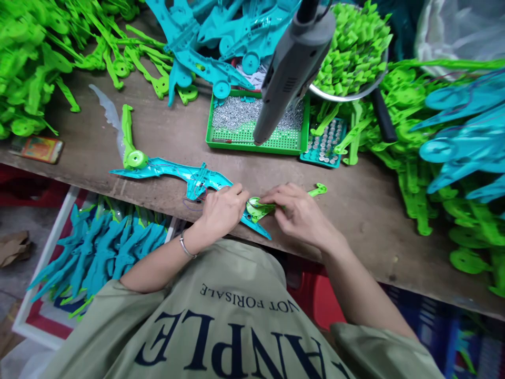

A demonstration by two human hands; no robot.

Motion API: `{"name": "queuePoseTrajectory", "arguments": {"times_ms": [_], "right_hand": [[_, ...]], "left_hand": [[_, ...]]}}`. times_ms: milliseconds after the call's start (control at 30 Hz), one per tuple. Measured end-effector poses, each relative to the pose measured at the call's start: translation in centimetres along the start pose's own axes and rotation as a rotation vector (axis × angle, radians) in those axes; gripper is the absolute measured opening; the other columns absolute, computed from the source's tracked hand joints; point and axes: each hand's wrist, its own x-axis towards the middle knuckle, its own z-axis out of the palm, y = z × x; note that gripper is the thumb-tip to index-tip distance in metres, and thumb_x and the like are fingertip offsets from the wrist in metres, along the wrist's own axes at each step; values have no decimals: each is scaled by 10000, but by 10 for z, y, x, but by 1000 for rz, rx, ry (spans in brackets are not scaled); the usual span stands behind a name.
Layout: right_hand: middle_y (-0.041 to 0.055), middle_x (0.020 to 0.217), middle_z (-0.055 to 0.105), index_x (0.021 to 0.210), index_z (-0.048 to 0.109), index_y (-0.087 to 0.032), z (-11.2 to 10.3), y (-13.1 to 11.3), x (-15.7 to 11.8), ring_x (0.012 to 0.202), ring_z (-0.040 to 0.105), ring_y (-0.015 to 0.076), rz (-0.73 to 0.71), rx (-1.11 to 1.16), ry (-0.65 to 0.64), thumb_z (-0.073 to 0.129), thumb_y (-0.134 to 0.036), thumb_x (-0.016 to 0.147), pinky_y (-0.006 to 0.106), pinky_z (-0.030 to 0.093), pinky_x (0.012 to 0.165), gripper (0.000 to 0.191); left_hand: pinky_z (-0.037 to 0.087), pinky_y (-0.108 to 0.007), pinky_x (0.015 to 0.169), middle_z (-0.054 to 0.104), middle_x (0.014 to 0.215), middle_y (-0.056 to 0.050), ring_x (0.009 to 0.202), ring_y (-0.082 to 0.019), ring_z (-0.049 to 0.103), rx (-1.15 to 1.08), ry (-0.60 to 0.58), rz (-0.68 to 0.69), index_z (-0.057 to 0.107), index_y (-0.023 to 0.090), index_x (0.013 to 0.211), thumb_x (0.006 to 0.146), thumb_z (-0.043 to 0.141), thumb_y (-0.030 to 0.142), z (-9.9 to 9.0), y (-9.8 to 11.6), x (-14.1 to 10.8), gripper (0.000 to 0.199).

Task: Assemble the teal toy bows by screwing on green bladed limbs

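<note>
A blue plastic toy bow body (169, 168) lies across the near part of the workbench, thin wires along its middle. My left hand (224, 210) is closed on the body's right section, its fingertips beside a round green joint. My right hand (302, 213) has its fingers bent onto a green plastic arm (258, 209), whose round end sits on the body's right tip; the arm's far end sticks out past my knuckles. Whatever is between the right fingertips is hidden. At the body's left end a second green arm (127, 137) stands attached, with a translucent grey blade (108, 113).
A grey power screwdriver (294, 68) hangs above a green tray (256, 149) of small screws. A teal tray (323, 145) holds round metal discs. Green parts (31, 68) and blue bodies (213, 47) are heaped behind. Below left, a white-edged box (27, 310) holds blue pieces.
</note>
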Motion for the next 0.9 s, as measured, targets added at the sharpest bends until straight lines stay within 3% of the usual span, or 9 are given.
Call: {"name": "queuePoseTrajectory", "arguments": {"times_ms": [233,400,567,767,900], "right_hand": [[111,895,708,1094,667,-145,27,-22,2,894,563,269,30,-120,12,485,-114,872,385,378,786,288],[98,904,714,1265,687,-160,33,-22,5,848,509,248,-23,-199,4,479,-173,969,378,322,757,362],[104,875,647,1264,735,-213,33,-24,10,826,460,246,-30,-311,-17,494,-206,990,384,284,732,364],[111,895,623,1195,761,-228,35,-28,12,832,446,249,-26,-387,-35,533,-175,944,389,281,731,343],[111,922,625,1191,757,-221,35,-31,14,838,450,247,-2,-400,-51,547,-168,929,387,278,740,340]], "left_hand": [[383,-276,576,660,966,-73,838,-204,646,-45,-74,-7,721,186,992,1025,497,204,-5,-7,-2,228],[458,-298,688,642,1026,-82,857,-198,638,-165,-18,14,702,166,1020,1013,530,222,-16,-29,-5,181],[435,-304,682,658,943,-70,811,-199,627,-169,-63,47,719,170,934,969,569,197,-29,-42,2,156],[394,-312,644,709,948,-70,815,-215,652,-108,-95,19,769,198,903,893,622,212,-33,-39,22,148],[352,-279,611,742,830,-27,778,-195,649,-162,-243,12,782,228,834,794,694,188,-38,-40,40,104]]}}
